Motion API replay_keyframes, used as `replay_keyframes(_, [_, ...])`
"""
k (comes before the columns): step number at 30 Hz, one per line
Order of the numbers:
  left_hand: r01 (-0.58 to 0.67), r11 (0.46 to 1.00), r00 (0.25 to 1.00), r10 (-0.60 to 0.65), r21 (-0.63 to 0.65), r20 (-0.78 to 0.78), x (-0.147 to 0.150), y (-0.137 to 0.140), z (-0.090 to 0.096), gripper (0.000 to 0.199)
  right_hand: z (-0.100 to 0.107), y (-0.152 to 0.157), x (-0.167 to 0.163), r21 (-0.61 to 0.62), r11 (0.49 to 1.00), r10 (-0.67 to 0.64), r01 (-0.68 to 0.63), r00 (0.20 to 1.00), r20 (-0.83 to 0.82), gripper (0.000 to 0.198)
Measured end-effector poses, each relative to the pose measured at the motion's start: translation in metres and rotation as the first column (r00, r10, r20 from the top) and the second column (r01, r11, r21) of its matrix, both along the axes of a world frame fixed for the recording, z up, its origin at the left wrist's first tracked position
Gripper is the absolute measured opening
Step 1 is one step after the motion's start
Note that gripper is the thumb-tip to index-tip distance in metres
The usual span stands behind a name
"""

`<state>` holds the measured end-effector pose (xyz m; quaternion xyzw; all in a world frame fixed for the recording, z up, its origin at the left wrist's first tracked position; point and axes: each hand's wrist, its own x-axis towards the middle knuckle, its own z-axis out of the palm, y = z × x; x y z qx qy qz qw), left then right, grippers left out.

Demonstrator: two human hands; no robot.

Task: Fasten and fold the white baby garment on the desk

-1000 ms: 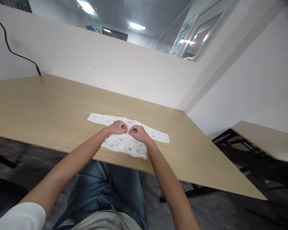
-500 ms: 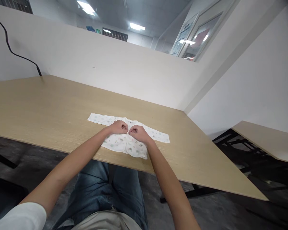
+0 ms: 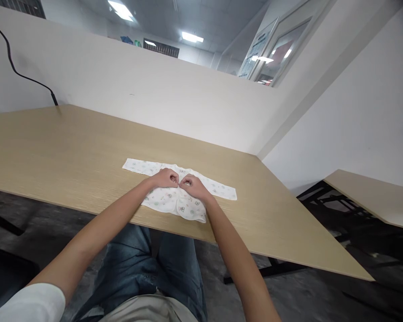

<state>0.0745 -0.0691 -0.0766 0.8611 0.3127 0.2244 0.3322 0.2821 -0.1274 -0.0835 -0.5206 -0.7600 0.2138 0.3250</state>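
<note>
A small white baby shirt (image 3: 161, 199) with a faint printed pattern lies spread on the table, its sleeves stretched out to both sides. It has a front opening down the middle. My left hand (image 3: 168, 177) pinches the cloth at the left edge of that opening, fingers closed. Right beside it, my right hand (image 3: 192, 185) pinches the other edge, with the fingertips of both hands nearly touching. Whatever fastening lies between the fingertips is too small and covered to make out.
The shirt is near the front edge of a light wooden table (image 3: 87, 143). A white partition (image 3: 174, 103) rises behind it. At the left a black cable (image 3: 30, 79) hangs down to the tabletop. Another table (image 3: 372, 192) stands at the right.
Almost nothing differs. The fingertips of my right hand have shifted very slightly left, closer to my left hand, at the shirt's front opening.
</note>
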Motion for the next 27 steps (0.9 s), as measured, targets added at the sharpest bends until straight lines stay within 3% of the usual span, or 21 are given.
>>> replay_keyframes(4, [-0.009,0.997,0.999,0.012,0.073,-0.041,0.001,0.002,0.000,0.019,-0.004,0.006,-0.001,-0.051,0.998,-0.042,0.040,0.998,-0.049,0.015])
replay_keyframes(9, [-0.027,0.970,0.996,0.046,0.241,-0.072,0.000,0.006,-0.002,0.016,-0.013,0.013,0.002,0.010,0.987,-0.162,0.163,0.986,-0.049,0.012])
replay_keyframes(20, [-0.049,0.978,0.992,0.071,0.202,-0.100,0.000,0.010,-0.004,0.015,-0.016,0.018,0.012,0.074,0.994,-0.074,0.078,0.996,-0.053,0.018])
replay_keyframes(24, [-0.049,0.980,0.995,0.065,0.192,-0.077,0.001,0.009,-0.002,0.037,-0.013,0.015,0.010,0.111,0.990,-0.081,0.091,0.993,-0.087,0.019])
replay_keyframes(27, [-0.033,0.985,0.995,0.048,0.171,-0.083,0.001,0.010,-0.002,0.051,-0.008,0.010,0.006,0.071,0.992,-0.094,0.107,0.983,-0.157,0.024])
